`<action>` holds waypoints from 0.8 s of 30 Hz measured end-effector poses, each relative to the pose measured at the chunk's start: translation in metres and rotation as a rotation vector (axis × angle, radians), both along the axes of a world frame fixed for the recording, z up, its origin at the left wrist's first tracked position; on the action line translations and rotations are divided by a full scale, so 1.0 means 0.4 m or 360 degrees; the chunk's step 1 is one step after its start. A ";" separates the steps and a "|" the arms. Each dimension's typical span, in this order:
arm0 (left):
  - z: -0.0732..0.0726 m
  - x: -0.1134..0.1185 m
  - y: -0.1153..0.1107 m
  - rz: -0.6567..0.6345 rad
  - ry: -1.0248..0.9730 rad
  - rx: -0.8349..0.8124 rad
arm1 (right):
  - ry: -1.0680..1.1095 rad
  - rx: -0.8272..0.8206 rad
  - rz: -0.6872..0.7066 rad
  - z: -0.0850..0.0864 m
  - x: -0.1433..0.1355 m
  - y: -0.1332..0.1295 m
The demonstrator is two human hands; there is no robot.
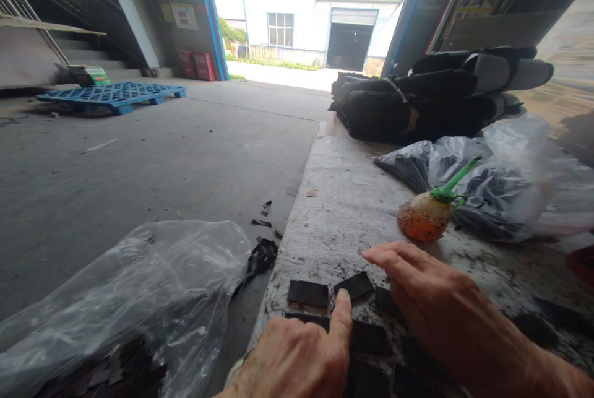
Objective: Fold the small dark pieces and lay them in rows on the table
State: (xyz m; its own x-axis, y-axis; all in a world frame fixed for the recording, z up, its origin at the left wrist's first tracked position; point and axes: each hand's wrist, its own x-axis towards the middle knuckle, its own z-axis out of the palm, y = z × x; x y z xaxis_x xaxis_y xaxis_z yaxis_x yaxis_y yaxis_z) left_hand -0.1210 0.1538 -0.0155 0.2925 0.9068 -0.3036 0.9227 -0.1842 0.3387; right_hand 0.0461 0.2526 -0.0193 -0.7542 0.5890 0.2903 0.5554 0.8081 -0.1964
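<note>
Small black rectangular pieces lie flat in rough rows on the pale worktable (341,181). My left hand (297,354) is at the near edge, its index finger stretched onto the lower edge of a tilted black piece (356,286); its other fingers are curled and partly hidden. To the left of that fingertip lies another black piece (307,293). My right hand (436,305) reaches in from the right with fingers extended, above a partly covered black piece (387,302). Its thumb and palm are hidden, and no held thing shows in it.
A round spray bottle (424,215) with orange liquid and a green top stands beyond my right hand. Behind it are a clear plastic bag (501,181) and stacked black rolls (417,98). Left of the table, another plastic bag (185,268) holds dark scraps. A blue pallet (116,95) lies farther off.
</note>
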 end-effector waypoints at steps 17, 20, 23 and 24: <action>0.003 -0.038 -0.040 0.0333 -0.0992 0.0229 | -0.0008 -0.0055 -0.0053 -0.053 0.006 -0.075; 0.032 -0.022 -0.050 0.0534 -0.1336 0.0110 | 0.0079 -0.0374 -0.0096 -0.006 0.017 -0.054; 0.046 -0.002 -0.064 0.0629 -0.1436 0.0092 | 0.0266 -0.0473 -0.0148 0.058 0.030 -0.072; 0.045 0.005 -0.070 0.0615 -0.1403 0.0090 | 0.0375 -0.0654 -0.0169 0.082 0.035 -0.089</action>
State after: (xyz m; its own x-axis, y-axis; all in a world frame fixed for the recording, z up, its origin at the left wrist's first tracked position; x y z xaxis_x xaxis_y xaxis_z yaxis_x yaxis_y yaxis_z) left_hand -0.1189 0.1259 0.0025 0.0729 0.9949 -0.0701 0.3410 0.0412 0.9391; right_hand 0.0603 0.2170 0.0135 -0.6255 0.7607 0.1734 0.5326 0.5787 -0.6176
